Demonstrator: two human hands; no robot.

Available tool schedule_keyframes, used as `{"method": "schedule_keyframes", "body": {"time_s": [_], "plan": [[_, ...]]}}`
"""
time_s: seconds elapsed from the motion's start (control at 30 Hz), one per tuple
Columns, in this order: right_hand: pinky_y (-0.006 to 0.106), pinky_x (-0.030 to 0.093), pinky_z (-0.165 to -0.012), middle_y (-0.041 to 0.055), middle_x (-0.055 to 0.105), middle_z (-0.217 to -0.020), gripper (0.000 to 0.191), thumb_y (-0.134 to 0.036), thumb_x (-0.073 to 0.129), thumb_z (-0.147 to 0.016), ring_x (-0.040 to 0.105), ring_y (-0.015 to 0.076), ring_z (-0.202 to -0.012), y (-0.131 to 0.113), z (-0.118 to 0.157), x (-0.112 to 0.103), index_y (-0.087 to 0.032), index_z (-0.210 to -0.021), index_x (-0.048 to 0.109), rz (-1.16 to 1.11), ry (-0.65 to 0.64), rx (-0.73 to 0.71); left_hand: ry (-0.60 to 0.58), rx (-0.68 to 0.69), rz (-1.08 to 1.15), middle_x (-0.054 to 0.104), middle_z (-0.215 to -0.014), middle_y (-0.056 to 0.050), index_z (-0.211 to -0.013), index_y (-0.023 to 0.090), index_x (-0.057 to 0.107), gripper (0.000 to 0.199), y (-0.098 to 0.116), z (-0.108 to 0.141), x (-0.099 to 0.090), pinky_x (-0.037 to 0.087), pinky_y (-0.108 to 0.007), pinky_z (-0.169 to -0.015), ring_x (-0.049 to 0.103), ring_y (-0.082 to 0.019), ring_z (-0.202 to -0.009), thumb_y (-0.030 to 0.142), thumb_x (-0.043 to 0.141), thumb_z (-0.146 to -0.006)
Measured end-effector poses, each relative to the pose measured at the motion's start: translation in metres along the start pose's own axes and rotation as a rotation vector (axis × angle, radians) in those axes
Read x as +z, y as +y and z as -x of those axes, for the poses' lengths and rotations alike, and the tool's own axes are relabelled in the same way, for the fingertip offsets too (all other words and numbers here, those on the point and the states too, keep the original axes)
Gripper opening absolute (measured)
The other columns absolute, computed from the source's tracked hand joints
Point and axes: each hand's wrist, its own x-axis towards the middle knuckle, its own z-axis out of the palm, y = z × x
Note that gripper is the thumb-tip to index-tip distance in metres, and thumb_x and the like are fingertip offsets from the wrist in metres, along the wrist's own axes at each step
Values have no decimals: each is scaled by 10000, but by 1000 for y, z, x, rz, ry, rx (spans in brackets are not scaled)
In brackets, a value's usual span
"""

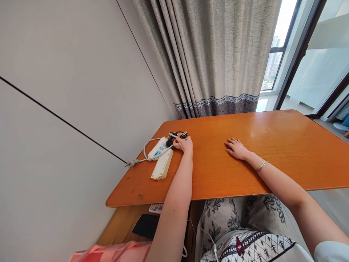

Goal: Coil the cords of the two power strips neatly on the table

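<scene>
My left hand [183, 143] reaches over the left part of the table, its fingers closed on a bundled black and white cable [184, 135]. A black plug [169, 142] sits just left of these fingers. Beside it lies a white power strip [157, 150] with blue sockets; its grey cord curves to a plug [132, 163] near the wall. A second off-white power strip [161, 166] rests closer to me, apparently with its sockets turned away. Flat on the tabletop, fingers spread, my right hand [236, 148] holds nothing.
The orange-brown wooden table [218, 174] meets the wall on the left and a grey curtain [220, 54] behind. Below its front edge, a black phone [146, 225] lies on a lower wooden surface beside pink cloth [111, 252]. A white cord [208, 234] hangs near my lap.
</scene>
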Motion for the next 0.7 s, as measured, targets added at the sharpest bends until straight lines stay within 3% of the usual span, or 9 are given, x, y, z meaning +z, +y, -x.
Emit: {"method": "schedule_keyframes", "body": {"time_s": [0.1,0.23,0.4,0.7], "plan": [[569,203,-1259,162,362,-1652,555,-406,447,-1037,239,351,-1569,-1,1,-2,-163,-1535,476,1,-5,5,-9,-99,40,246,-1526,-206,-1430,213,406,595,2,2,4,384,-510,-1119,389,-398,-1380,329,584,-874],[574,199,-1260,167,357,-1654,556,-399,448,-1037,230,350,-1572,-1,1,-2,-156,-1536,473,-6,-10,3,-56,-103,58,242,-1553,-211,-1459,211,424,664,2,3,4,349,-516,-1149,370,-413,-1414,305,629,-835],[585,211,-1251,177,361,-1649,553,-414,450,-1035,235,345,-1571,1,0,0,-174,-1532,479,-10,-1,-7,-76,-78,61,271,-1523,-235,-1463,188,435,725,-2,-3,0,331,-531,-1162,364,-422,-1422,282,677,-786],[574,206,-1256,177,361,-1649,558,-411,447,-1037,243,351,-1568,1,1,0,-162,-1535,477,3,2,-10,-79,90,81,280,-1495,-266,-1523,72,348,881,-7,-11,1,351,-397,-1170,475,-328,-1355,258,726,-749]]}}
